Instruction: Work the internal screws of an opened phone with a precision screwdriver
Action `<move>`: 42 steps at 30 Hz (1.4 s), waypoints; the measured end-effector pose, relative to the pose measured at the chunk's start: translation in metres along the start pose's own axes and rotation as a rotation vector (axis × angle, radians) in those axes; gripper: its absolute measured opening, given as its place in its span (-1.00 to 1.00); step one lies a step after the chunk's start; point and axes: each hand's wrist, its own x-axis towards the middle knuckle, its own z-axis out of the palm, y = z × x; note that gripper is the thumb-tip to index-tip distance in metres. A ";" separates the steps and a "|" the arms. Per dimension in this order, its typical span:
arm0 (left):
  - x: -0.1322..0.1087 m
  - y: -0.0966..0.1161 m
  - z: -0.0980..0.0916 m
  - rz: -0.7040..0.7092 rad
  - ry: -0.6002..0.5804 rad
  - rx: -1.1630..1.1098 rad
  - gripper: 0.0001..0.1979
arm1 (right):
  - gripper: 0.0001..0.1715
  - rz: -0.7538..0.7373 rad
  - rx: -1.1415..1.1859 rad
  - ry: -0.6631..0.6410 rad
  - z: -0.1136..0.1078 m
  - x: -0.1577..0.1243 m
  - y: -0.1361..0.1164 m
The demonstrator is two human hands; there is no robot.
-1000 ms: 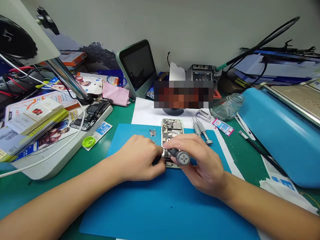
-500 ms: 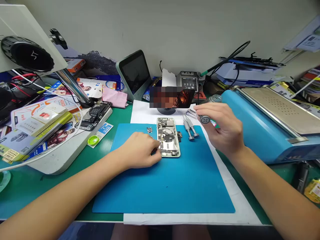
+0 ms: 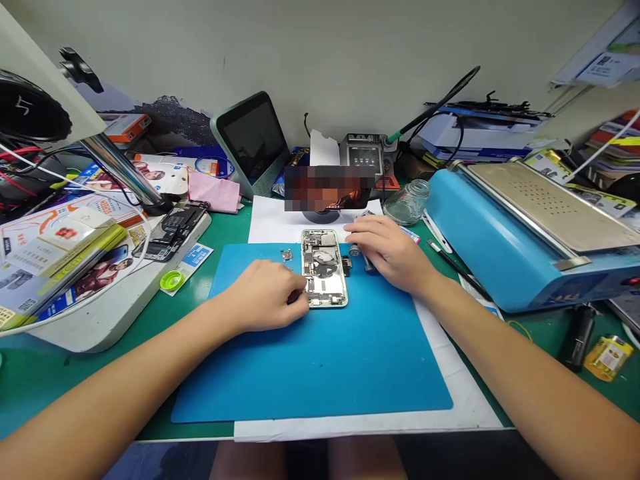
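An opened smartphone (image 3: pixel 327 283) lies on the blue mat (image 3: pixel 310 360), its inner boards and round coil showing. My left hand (image 3: pixel 270 293) is closed at the phone's lower left edge; something dark shows between thumb and fingers, too hidden to name. Just right of the phone, my right hand (image 3: pixel 395 253) has its fingers round a screwdriver (image 3: pixel 355 250), whose round grey cap end faces me. The hand mostly covers the other screwdrivers lying there. A small dark part (image 3: pixel 347 266) touches or lies beside the phone's right edge. Above my left hand rests a little metal piece (image 3: pixel 287 255).
A blue machine with a metal plate (image 3: pixel 500 240) stands at right, a glass jar (image 3: pixel 407 202) beside it. Behind the mat are a propped screen device (image 3: pixel 255 140) and a lit phone (image 3: pixel 330 189). Boxes and a microscope stand (image 3: pixel 120 167) crowd the left.
My right hand has come down and left with the screwdriver, from beside the jar to the screwdrivers on the mat. My left hand stays at the phone. The view has shifted slightly.
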 end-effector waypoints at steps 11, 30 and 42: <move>0.000 0.000 0.000 -0.012 -0.014 -0.008 -0.71 | -0.62 0.024 -0.048 -0.225 -0.013 0.001 0.021; 0.000 0.001 -0.001 -0.014 -0.023 -0.010 -0.73 | -0.44 0.054 0.021 -0.306 -0.005 -0.003 0.024; 0.001 0.002 -0.002 -0.021 -0.027 -0.005 -0.74 | -0.55 0.137 0.010 -0.248 -0.021 -0.003 0.017</move>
